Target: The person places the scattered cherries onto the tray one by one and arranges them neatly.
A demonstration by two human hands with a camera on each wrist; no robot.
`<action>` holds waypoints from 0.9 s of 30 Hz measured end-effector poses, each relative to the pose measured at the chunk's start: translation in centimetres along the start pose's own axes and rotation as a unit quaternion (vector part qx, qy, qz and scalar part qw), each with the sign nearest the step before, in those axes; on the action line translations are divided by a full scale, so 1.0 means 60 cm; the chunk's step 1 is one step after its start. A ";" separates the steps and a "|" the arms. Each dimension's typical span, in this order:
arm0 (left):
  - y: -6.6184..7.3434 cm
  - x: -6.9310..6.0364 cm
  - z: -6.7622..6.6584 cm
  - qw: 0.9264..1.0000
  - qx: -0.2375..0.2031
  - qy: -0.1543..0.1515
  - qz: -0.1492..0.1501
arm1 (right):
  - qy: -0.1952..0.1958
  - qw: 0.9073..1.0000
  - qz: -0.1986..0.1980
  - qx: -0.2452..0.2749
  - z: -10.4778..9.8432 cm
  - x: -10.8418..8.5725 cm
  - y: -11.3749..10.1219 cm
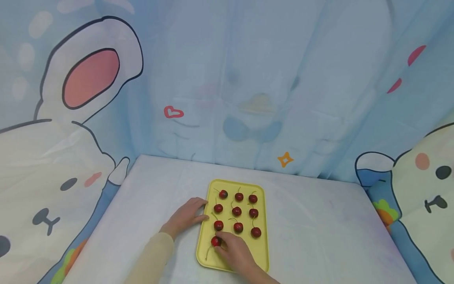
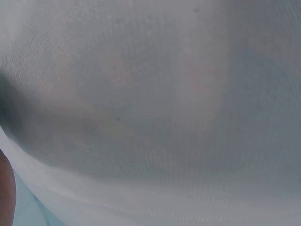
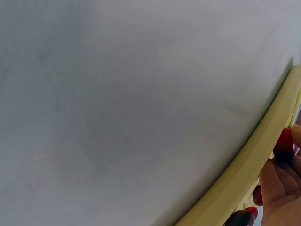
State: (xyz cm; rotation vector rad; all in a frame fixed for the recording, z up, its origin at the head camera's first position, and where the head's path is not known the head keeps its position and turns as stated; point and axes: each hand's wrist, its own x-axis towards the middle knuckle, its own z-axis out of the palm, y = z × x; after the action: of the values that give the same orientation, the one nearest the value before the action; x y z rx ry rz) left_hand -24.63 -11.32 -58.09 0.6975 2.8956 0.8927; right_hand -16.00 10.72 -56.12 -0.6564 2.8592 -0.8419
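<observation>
A yellow tray [image 1: 262, 252] lies on the table with several dark red cherries on it, set out in rows of three with their thin stems showing. In the head view my right hand [image 1: 235, 250] reaches over the near part of the tray and pinches a cherry [image 1: 214, 241] at the left of the nearest row, its stem pointing toward me. The right wrist view also shows this cherry [image 3: 283, 143] between the thumb and fingers. My left hand [image 1: 186, 215] touches the tray's left rim with its fingertips. Only a sliver of the left hand [image 2: 6, 193] enters the left wrist view.
A white cloth [image 1: 319, 228] covers the table around the tray. Behind it hangs a light blue curtain [image 1: 198, 71] with cartoon prints. Printed white animal figures flank the table on the left and right.
</observation>
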 end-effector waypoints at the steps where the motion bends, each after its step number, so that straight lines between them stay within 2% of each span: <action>1: 0.000 0.001 0.001 1.000 0.001 -0.001 -0.001 | 0.000 1.000 0.001 -0.006 0.000 0.000 0.000; 9: 0.004 -0.001 -0.001 1.000 0.004 0.000 -0.002 | 0.005 1.000 -0.003 -0.005 -0.006 -0.001 -0.002; 15: 0.006 -0.004 -0.002 1.000 0.004 0.000 -0.002 | 0.000 0.999 0.002 0.037 -0.022 -0.012 0.009; 20: 0.004 -0.004 -0.001 1.000 0.001 -0.001 0.000 | -0.005 0.997 0.023 0.074 -0.044 -0.025 0.029; 23: 0.005 -0.004 -0.001 1.000 0.001 -0.002 -0.001 | 0.020 0.996 0.048 0.078 -0.062 -0.031 0.051; 27: 0.006 -0.005 -0.001 1.000 -0.001 -0.005 -0.005 | 0.092 0.989 0.101 0.050 -0.093 -0.031 0.091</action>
State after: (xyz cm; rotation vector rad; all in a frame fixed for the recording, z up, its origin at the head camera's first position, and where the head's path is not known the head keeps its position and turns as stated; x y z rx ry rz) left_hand -24.24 -11.20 -57.86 0.6841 2.8868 0.8897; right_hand -17.49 18.44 -54.38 -0.2857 2.9517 -1.0538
